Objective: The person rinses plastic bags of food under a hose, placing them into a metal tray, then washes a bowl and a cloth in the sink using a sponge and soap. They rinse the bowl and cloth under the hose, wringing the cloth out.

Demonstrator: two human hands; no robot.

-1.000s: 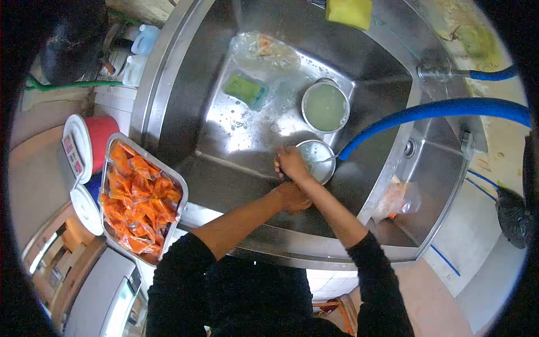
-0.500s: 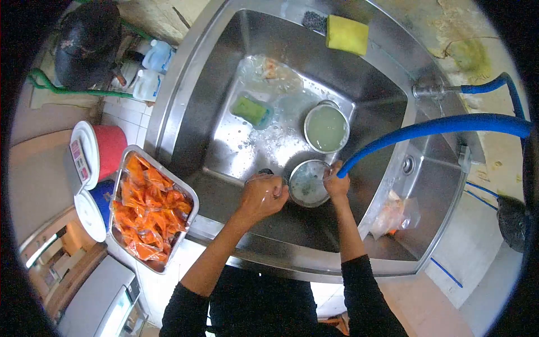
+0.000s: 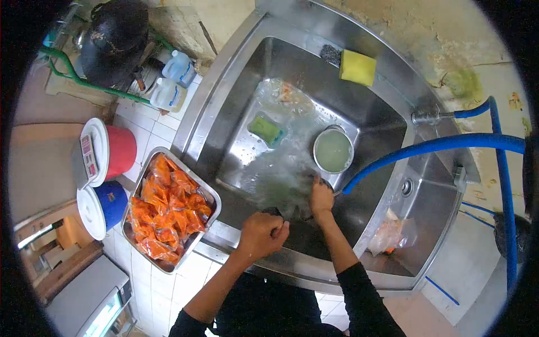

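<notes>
My left hand (image 3: pixel 262 235) is closed into a fist over the near side of the sink (image 3: pixel 236 126). A dark bit of something (image 3: pixel 272 212) shows at its knuckles; I cannot tell what it is. My right hand (image 3: pixel 321 198) is closed on the metal cup, which is tipped to the left and mostly lost in the blur. Cloudy water (image 3: pixel 281 188) spreads from it across the sink floor. Just behind the right hand stands an upright metal container (image 3: pixel 333 150) of cloudy greenish liquid. The end of a blue hose (image 3: pixel 404 153) hangs right beside the right hand.
A green sponge (image 3: pixel 265 130) and a clear plastic bag (image 3: pixel 285 96) lie in the sink. On the back ledge rest a yellow sponge (image 3: pixel 357 68) and a dark scourer (image 3: pixel 330 54). A metal tray (image 3: pixel 216 196) of orange-filled packets stands left. The side basin holds another bag (image 3: pixel 391 233).
The metal cup, upright and full of water before, is now tipped and its water runs over the sink floor. My right hand has moved left and down. The view has shifted slightly.
</notes>
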